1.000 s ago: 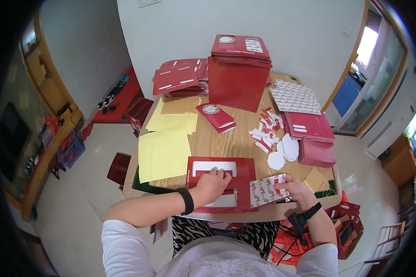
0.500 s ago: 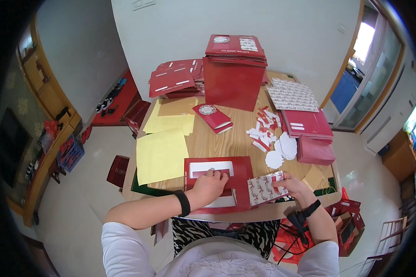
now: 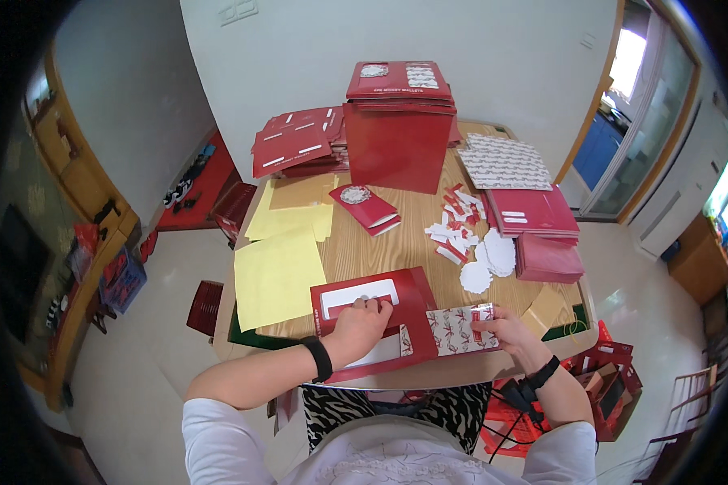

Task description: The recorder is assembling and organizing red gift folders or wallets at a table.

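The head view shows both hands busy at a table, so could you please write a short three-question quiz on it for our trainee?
1. Which hand holds the patterned card?
2. True or false: the scalloped white discs lie to the right of the yellow sheets.
3. What is the left hand resting on?
A) the tall red box
B) the red windowed sleeve
C) the brown envelope

Key: 1. The right hand. 2. True. 3. B.
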A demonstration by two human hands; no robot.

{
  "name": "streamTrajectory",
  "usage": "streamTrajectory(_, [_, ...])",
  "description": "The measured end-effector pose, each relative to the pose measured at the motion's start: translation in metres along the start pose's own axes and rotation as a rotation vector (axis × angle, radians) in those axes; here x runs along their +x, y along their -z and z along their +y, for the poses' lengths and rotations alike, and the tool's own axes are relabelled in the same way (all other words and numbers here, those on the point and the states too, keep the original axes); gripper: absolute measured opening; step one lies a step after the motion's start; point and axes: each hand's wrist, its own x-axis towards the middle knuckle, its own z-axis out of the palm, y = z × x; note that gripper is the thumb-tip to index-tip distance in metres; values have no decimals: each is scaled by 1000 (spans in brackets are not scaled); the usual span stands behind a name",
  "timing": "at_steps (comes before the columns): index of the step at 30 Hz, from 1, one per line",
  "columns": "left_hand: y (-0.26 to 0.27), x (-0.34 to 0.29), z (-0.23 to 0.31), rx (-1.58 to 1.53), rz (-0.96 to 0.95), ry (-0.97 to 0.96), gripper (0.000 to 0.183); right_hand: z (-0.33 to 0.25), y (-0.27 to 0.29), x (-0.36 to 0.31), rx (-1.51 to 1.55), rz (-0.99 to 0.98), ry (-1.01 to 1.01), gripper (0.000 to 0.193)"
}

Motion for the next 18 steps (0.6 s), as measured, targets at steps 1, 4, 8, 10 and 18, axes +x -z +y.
streamTrajectory(1, [0, 0, 0, 3, 2, -4, 45, 1, 2, 2, -1, -8, -23, 20])
streamTrajectory(4, [0, -1, 0, -25, 23, -5, 44, 7, 11, 11, 11, -52, -36, 18])
streamTrajectory(8, [2, -1, 0, -16, 27, 5, 43, 5, 10, 10, -2, -77, -36, 16])
streamTrajectory(10, [0, -1, 0, -14, 31, 14, 43, 7, 10, 10, -17, -59, -5, 16])
streamTrajectory(18, [2, -2, -2, -20, 37, -3, 42, 1, 14, 7, -140, -109, 31, 18])
